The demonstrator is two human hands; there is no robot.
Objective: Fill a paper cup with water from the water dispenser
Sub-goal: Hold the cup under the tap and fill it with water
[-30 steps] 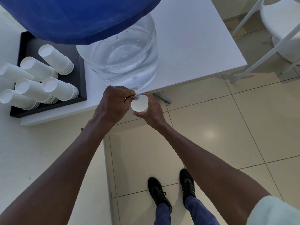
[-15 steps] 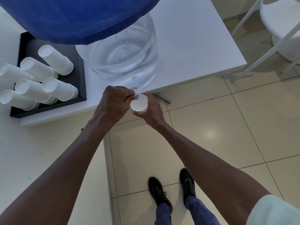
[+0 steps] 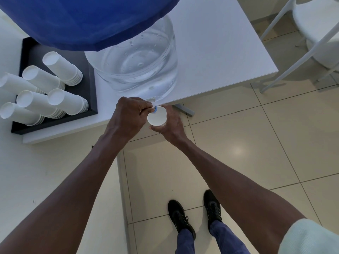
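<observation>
Both hands meet at the tap on the table's front edge, one on the tap, one around a cup.

The left hand point(image 3: 130, 116) is closed on the small blue-tipped tap point(image 3: 154, 107), fingers curled over it. Touching it on the right, the right hand point(image 3: 169, 123) wraps around a white paper cup point(image 3: 156, 118) held upright directly under the tap, its open mouth facing up; whether water is in it cannot be told. Just beyond the hands stands the water dispenser point(image 3: 135, 66), a clear water-filled base under a blue top, on the white table point(image 3: 211, 52). Left of the left hand a black tray point(image 3: 91, 85) holds stacks of paper cups point(image 3: 62, 68) lying on their sides. Far right of the right hand is a white chair point(image 3: 311, 33). Below the hands, black shoes point(image 3: 180, 217) stand on beige floor tiles point(image 3: 256, 143).
</observation>
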